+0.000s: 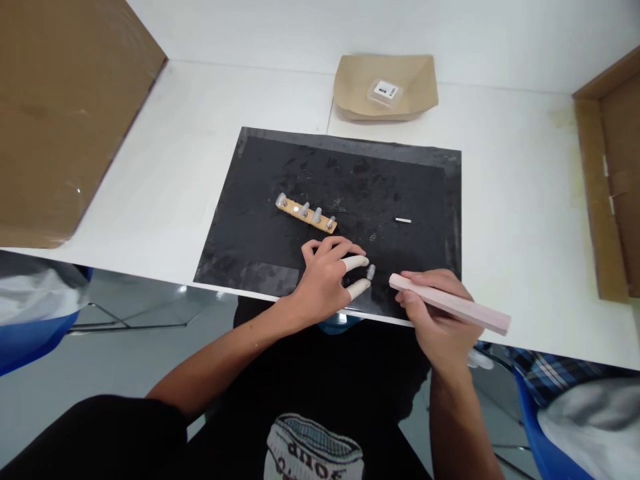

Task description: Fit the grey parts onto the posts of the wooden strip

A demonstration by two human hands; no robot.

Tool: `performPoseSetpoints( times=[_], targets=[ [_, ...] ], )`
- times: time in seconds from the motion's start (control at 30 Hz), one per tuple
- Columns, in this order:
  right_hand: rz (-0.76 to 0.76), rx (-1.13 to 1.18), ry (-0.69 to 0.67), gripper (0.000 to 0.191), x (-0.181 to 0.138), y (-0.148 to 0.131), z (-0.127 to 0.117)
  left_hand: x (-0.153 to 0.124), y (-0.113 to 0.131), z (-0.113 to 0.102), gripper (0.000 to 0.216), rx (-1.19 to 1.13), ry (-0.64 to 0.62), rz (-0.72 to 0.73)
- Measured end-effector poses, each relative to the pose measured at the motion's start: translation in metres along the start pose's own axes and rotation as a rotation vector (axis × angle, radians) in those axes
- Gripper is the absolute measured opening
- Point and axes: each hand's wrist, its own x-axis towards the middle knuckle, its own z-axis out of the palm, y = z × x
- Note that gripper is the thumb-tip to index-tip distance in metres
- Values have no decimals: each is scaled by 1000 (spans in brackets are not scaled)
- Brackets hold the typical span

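Note:
My left hand [325, 275] is low over the black mat [345, 180], with white finger cots on the thumb and index finger. Between those two tips it pinches a small grey cylindrical piece [371, 272]. My right hand [440, 310] grips a long pale pink bar [450, 304], whose near-left end points toward the grey piece, with a gap between them. Beyond my left hand lies a tan wooden strip [301, 211] carrying several similar grey pieces and round metal bits. Farther right on the mat is a short thin white stick [403, 220].
A brown paper tray [345, 100] at the back holds a small clear plastic box [385, 93] with a label. Cardboard stands at the left [65, 120] and a cardboard box [600, 200] at the right of the white table [515, 200]. Blue chairs are at both sides.

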Motion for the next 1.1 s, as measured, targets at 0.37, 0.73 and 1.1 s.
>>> performPoseSetpoints(
  times=[0.37,0.73,1.1],
  targets=[
    [31,12,-20,22,-4,0,1,5,-2,-1,26,0,-21,58],
    [28,41,-26,22,-7,1,4,6,-4,1,23,-9,9,63],
    [36,20,-27,20,-8,1,1,4,-5,-2,36,-16,-6,78]
  ],
)
